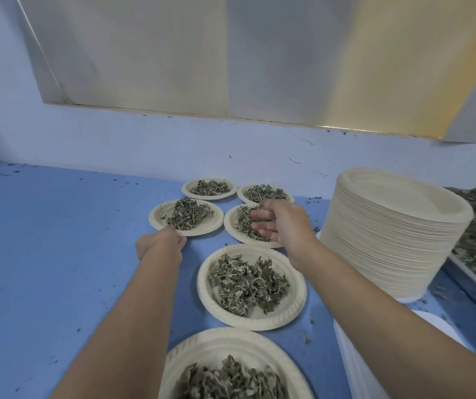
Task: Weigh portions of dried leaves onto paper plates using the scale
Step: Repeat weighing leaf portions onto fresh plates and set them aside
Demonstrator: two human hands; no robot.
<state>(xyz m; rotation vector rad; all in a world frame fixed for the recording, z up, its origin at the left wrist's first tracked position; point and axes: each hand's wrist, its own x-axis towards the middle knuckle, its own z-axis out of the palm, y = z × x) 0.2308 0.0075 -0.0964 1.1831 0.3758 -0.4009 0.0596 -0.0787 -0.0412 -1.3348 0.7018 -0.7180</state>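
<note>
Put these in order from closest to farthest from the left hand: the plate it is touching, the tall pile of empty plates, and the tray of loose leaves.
1. The plate of leaves, right at the left hand, which holds its near rim.
2. The stack of empty plates, off to the right.
3. The tray of loose leaves, at the far right edge, beyond the stack.

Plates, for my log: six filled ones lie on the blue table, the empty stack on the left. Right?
No: the head view shows the empty stack on the right. Six filled plates on the blue table is correct.
</note>
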